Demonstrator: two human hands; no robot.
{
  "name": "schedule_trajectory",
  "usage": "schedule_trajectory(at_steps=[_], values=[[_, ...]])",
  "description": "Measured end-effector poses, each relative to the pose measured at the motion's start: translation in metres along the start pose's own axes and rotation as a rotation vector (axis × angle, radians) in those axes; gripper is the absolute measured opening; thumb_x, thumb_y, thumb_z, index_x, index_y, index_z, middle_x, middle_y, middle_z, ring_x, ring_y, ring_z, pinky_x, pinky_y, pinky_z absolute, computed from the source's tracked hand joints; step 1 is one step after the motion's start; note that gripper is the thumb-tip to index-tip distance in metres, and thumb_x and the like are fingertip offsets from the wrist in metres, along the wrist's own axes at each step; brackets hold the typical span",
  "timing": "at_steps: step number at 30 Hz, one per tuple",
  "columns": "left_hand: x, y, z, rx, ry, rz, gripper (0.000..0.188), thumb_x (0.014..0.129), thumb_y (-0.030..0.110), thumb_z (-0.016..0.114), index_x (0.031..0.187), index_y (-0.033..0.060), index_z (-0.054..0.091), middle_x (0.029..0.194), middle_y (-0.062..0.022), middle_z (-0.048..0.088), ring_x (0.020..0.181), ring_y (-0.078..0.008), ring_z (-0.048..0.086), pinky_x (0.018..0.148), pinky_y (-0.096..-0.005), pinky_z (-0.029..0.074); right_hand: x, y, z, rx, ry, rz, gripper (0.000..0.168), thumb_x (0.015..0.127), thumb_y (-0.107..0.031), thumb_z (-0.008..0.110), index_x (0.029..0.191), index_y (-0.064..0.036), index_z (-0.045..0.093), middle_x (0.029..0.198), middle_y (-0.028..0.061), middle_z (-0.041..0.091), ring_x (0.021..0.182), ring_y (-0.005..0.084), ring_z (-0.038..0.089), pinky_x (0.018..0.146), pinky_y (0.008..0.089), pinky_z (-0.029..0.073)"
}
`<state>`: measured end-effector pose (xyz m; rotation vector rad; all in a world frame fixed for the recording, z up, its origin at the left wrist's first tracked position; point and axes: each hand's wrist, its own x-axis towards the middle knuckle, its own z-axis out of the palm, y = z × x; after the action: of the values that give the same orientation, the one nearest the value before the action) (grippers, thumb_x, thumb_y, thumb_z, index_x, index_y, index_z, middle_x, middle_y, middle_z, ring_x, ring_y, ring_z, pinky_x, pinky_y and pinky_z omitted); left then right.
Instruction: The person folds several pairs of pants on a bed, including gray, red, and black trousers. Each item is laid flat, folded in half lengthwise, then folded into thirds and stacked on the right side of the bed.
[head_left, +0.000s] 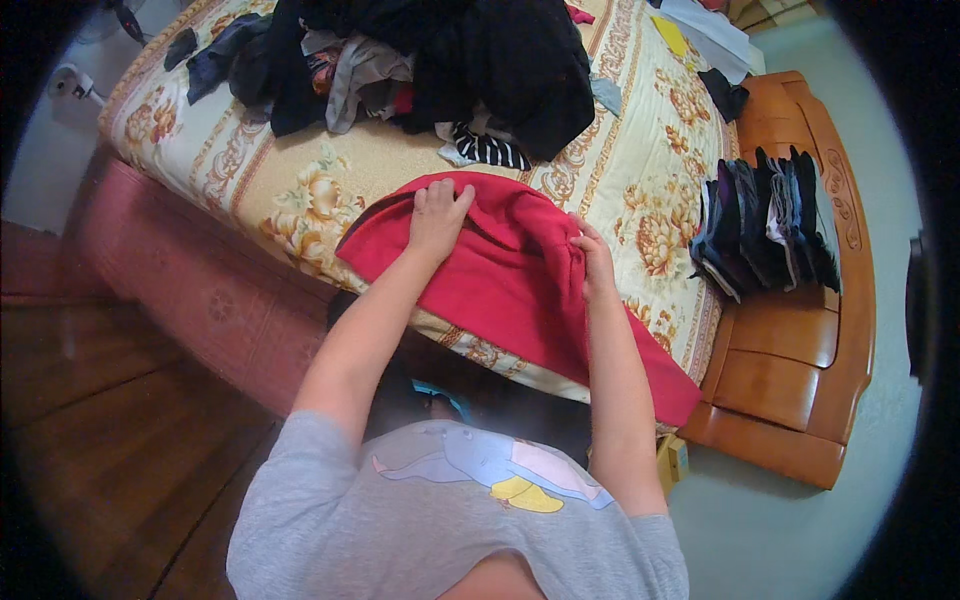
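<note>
A red garment (502, 277) lies spread over the near edge of the bed, its right end reaching toward the headboard. My left hand (441, 214) rests on its upper left part, fingers at the dark-lined opening; whether they pinch the cloth I cannot tell. At the garment's upper right, my right hand (592, 255) grips a bunched fold between thumb and fingers. Just beyond the red cloth lies a black-and-white striped piece (491, 150), at the foot of a heap of black clothing (495, 67).
Folded dark clothes (765, 217) stand in a row against the wooden headboard (780, 367) on the right. Grey and dark pieces (225, 56) lie at the far left of the floral bedspread (315, 195). A yellow item (670, 35) is at the far right.
</note>
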<state>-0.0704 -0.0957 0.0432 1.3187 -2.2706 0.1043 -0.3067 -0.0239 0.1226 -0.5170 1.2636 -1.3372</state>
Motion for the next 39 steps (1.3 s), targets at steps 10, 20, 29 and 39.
schedule_trajectory(at_steps=[10, 20, 29, 39], values=[[0.039, -0.010, 0.015, -0.391, 0.040, -0.112, 0.025, 0.066, 0.005, 0.056, 0.089, 0.0099, 0.063, 0.079, -0.0080, 0.063, 0.081, -0.0286, 0.058, 0.078, -0.0426, 0.038, 0.014, 0.000, -0.014, 0.040, 0.015, 0.137, 0.049, 0.072, 0.005, 0.046, 0.121, 0.003, 0.047, 0.108, 0.0156, 0.058, 0.097, 0.0203, 0.058, 0.088, 0.0309, 0.045], [0.014, -0.118, -0.060, -1.002, -0.261, -0.153, 0.012, 0.078, 0.009, 0.061, 0.089, 0.0046, 0.057, 0.091, -0.0021, 0.056, 0.087, -0.0125, 0.053, 0.080, -0.0241, 0.042, -0.063, 0.018, 0.045, -0.865, -0.399, 0.259, 0.023, 0.086, -0.005, 0.052, 0.108, -0.002, 0.057, 0.087, 0.0023, 0.060, 0.077, 0.0086, 0.056, 0.069, 0.0232, 0.046], [-0.070, -0.084, -0.005, -1.707, -0.030, -1.040, 0.048, 0.093, 0.032, 0.042, 0.125, -0.0042, 0.040, 0.127, -0.0153, 0.046, 0.119, -0.0217, 0.042, 0.097, -0.0309, 0.032, -0.119, 0.118, 0.010, -1.543, -0.098, -0.523, 0.033, 0.077, -0.012, 0.060, 0.107, -0.002, 0.052, 0.102, 0.0164, 0.053, 0.099, 0.0325, 0.050, 0.083, 0.0393, 0.044], [-0.046, -0.086, -0.088, -1.790, -0.282, -0.825, 0.030, 0.076, 0.005, 0.060, 0.105, -0.0013, 0.056, 0.099, -0.0074, 0.063, 0.082, -0.0165, 0.061, 0.075, -0.0275, 0.047, -0.119, 0.130, -0.008, -1.771, -0.033, -0.611, 0.047, 0.066, -0.006, 0.060, 0.111, -0.002, 0.047, 0.102, 0.0163, 0.048, 0.096, 0.0324, 0.049, 0.077, 0.0385, 0.047]])
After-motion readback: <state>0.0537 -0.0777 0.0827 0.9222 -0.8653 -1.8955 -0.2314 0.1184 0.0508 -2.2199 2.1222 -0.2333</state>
